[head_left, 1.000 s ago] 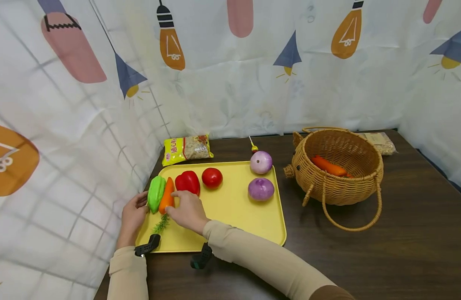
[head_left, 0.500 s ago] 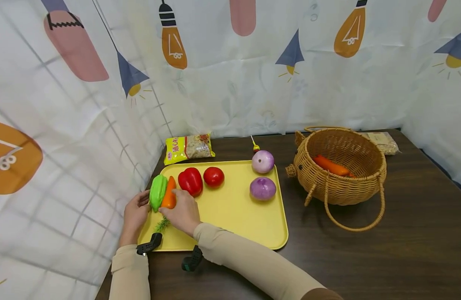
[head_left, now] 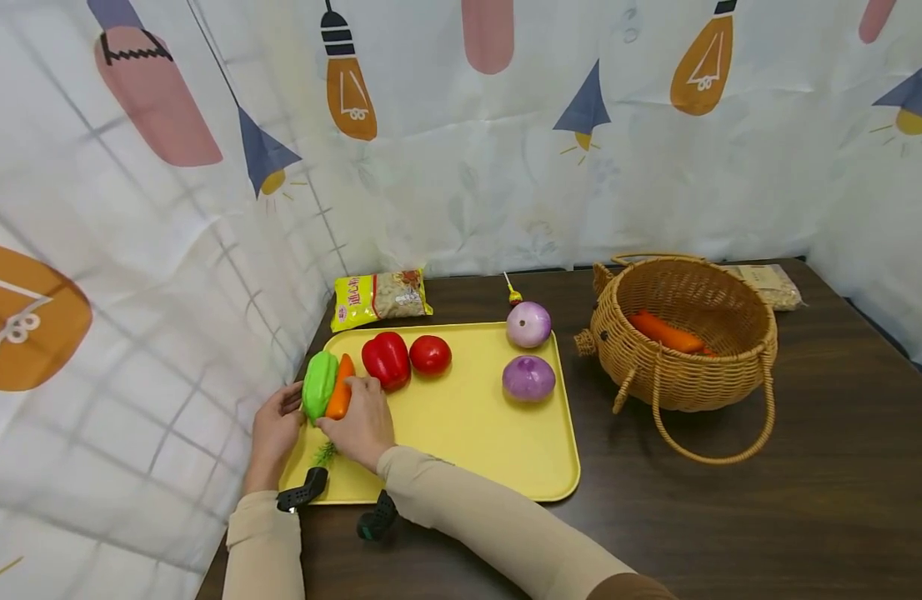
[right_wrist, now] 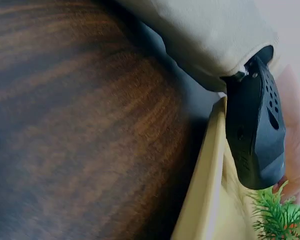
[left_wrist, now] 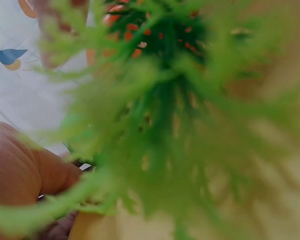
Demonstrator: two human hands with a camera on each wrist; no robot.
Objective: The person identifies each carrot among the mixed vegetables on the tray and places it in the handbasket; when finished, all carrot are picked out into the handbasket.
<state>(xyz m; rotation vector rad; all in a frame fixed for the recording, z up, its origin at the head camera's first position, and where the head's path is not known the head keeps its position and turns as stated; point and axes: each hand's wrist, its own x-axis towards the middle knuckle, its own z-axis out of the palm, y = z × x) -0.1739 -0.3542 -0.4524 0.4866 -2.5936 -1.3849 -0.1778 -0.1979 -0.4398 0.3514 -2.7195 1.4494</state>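
Note:
In the head view, my right hand (head_left: 362,423) pinches an orange carrot (head_left: 341,390) with feathery green leaves (head_left: 324,454). Pressed along the carrot's left side is a light green ridged fruit, like a star fruit (head_left: 321,385). My left hand (head_left: 275,429) rests at the fruit's left side, fingers loosely bent and thumb towards it. Both lie at the left end of a yellow tray (head_left: 461,433). Blurred carrot leaves (left_wrist: 160,110) fill the left wrist view, hiding most of the fruit. The right wrist view shows the tray's rim (right_wrist: 205,185) and little of the hand.
A red bell pepper (head_left: 387,361), a tomato (head_left: 431,356) and two purple onions (head_left: 528,379) are also on the tray. A pig-shaped wicker basket (head_left: 694,379) holding carrots (head_left: 667,332) stands right. Snack bag (head_left: 382,297) and lollipop (head_left: 513,293) lie behind the tray.
My right hand has moved left over the carrot, which now lies closer against the green fruit. The red pepper has shifted slightly towards the tomato. My left hand stays beside the fruit.

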